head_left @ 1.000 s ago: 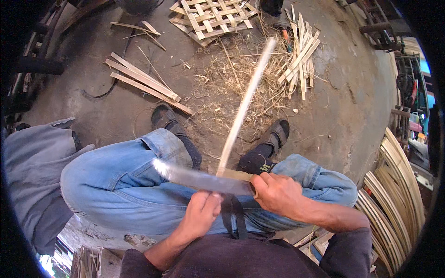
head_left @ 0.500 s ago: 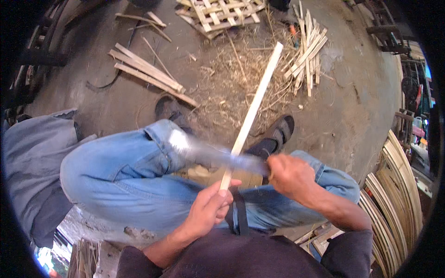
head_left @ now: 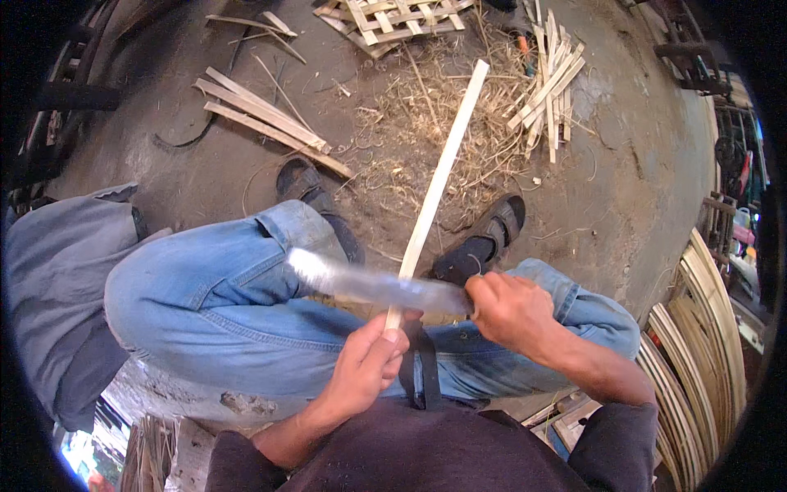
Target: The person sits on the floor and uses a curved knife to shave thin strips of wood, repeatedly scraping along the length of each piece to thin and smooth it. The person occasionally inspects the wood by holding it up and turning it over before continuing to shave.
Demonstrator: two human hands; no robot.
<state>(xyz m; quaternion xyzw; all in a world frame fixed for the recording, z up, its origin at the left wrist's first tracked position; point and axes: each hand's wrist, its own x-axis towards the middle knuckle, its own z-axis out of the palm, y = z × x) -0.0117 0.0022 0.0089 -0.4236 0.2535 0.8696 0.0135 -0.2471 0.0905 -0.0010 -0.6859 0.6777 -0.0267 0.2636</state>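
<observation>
The left hand [head_left: 366, 362] gripped 1 pale strip [head_left: 443, 176] – the right hand [head_left: 512, 312] held a blurred knife [head_left: 365, 283] across it – shavings [head_left: 490, 123] beyond.

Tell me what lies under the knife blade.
The pale strip held by the left hand passes under the blade, showing on both sides. The stretch directly beneath is covered, so whether they touch cannot be told.

Blade [head_left: 365, 283] across strip [head_left: 443, 182]; shavings [head_left: 490, 135] beyond

The floor [head_left: 611, 217] bears pale strips [head_left: 548, 92], shavings [head_left: 488, 127] and a woven panel [head_left: 418, 30].
</observation>
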